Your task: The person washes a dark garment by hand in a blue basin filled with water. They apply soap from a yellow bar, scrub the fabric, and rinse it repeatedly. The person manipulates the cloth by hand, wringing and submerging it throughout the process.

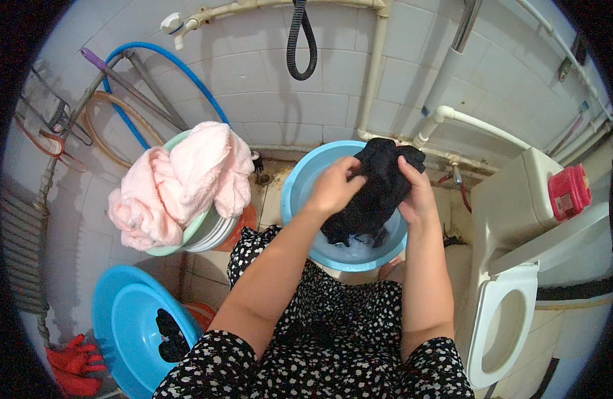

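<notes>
The head-worn fisheye is looking down from the near side, close above the left hand (pixel 333 189) and right hand (pixel 419 193); it is taking in the far tiled wall (pixel 339 76).

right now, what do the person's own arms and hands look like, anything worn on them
The left hand and right hand wear no gloves, and no watch or bracelet shows on either wrist. Both forearms are bare. The short sleeves are black with a small white print.
</notes>
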`<state>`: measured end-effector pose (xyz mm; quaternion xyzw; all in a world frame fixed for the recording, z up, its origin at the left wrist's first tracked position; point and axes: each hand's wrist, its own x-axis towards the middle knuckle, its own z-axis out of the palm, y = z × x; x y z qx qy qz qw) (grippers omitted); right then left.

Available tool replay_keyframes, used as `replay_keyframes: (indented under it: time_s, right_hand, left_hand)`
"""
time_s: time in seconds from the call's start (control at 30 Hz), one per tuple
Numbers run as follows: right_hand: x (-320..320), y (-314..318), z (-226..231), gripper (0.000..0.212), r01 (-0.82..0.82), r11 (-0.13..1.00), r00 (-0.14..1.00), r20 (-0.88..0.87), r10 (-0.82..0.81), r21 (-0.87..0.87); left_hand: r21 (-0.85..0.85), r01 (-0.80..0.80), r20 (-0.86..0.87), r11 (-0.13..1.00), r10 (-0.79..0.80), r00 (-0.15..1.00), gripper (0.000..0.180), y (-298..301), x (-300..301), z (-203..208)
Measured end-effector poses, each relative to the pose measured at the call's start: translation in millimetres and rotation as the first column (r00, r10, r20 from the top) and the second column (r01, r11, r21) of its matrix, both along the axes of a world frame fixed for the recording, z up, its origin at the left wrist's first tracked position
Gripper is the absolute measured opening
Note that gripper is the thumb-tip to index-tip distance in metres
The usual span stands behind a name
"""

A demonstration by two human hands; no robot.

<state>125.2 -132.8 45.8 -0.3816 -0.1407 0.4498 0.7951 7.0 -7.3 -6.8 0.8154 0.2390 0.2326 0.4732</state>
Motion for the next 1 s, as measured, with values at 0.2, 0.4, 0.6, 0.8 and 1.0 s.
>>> replay_keyframes:
  time_s: [0.2,0.4,0.6,0.8,1.0]
  right_hand:
    - [32.1,-19.6,-3.6,0.024,0.141,0.981,0.982,0.144,-0.121,-0.132]
    - [50.7,-26.4,-24.7,0.022,0.236,0.893,0.915,0.397,-0.071,-0.384]
    - [53.9,-24.4,-32.8,0.017,0.026,0.946,0.995,0.102,0.007,-0.322]
    - [33.6,-22.1,-12.7,0.036,-0.078,0.958,0.953,0.263,0.153,-0.276]
    - [41.1,-27.7,-17.4,0.044,-0.05,0.913,0.865,0.439,0.242,-0.405]
  left_hand:
    - [-0.323,0.006,0.202,0.946,0.063,0.977,0.027,39.4,-21.4,18.9]
    - [-0.732,0.123,0.356,0.67,0.223,0.908,0.015,47.2,-35.0,35.1]
    - [-0.798,0.039,0.282,0.601,0.316,0.906,0.014,49.5,-38.1,36.2]
    - [-0.867,0.115,0.346,0.486,0.418,0.84,0.015,59.1,-41.9,33.1]
    - [-0.838,0.026,0.32,0.546,0.45,0.834,0.017,66.1,-46.3,31.2]
